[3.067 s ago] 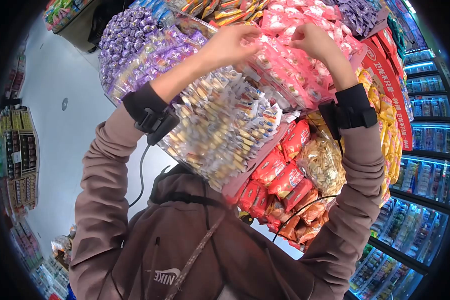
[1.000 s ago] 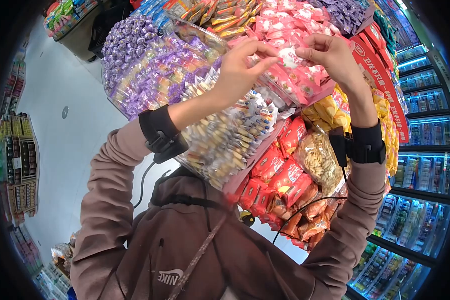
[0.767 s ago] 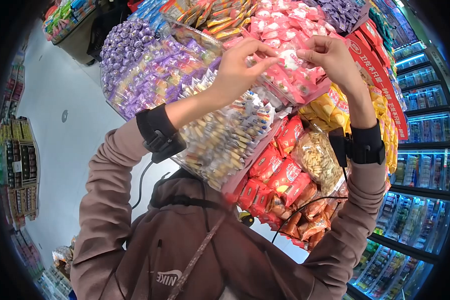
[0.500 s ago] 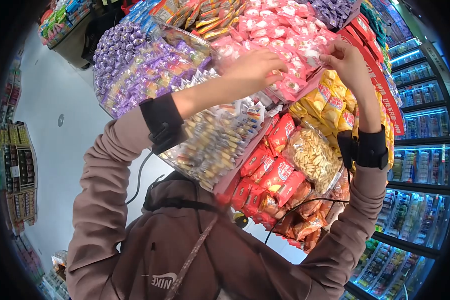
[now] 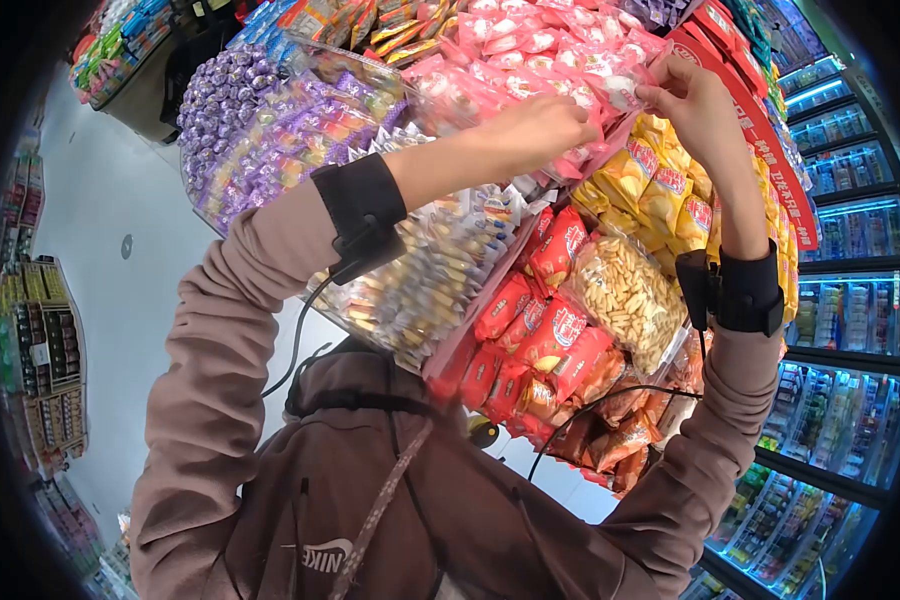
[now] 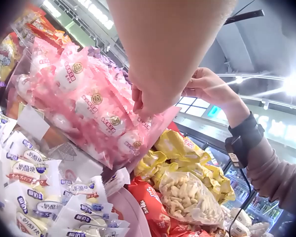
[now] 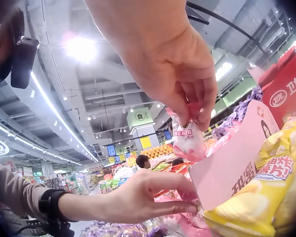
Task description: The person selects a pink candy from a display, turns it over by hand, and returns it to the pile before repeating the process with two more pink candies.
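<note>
My right hand [image 7: 182, 79] pinches the top of a small pink-and-white wrapped sweet packet [image 7: 188, 140], which hangs from the fingertips over the pink cardboard side of the bin [image 7: 227, 165]. Below it, my left hand [image 7: 138, 195] has its thumb and fingers pinching a pink packet [image 7: 193, 213] at the inside of that side. In the head view, the left hand [image 5: 540, 132] lies over the pink pile [image 5: 515, 65], its fingertips turned away and mostly hidden. The right hand [image 5: 685, 105] is at the pile's right edge. Both wrists wear black straps.
White-wrapped cheese snacks [image 5: 430, 270] lie nearest the body, purple-wrapped sweets [image 5: 300, 140] to the left. Yellow chip bags [image 5: 665, 190], red packets [image 5: 545, 330] and a clear nut-like snack bag [image 5: 625, 290] fill the right side. A red sign [image 5: 760, 140] and lit fridges [image 5: 840, 310] stand beyond.
From apart above the pile, my hands have come down to its right part. The left hand has moved right and turned its fingers inward; the right hand has moved right with a pink packet.
</note>
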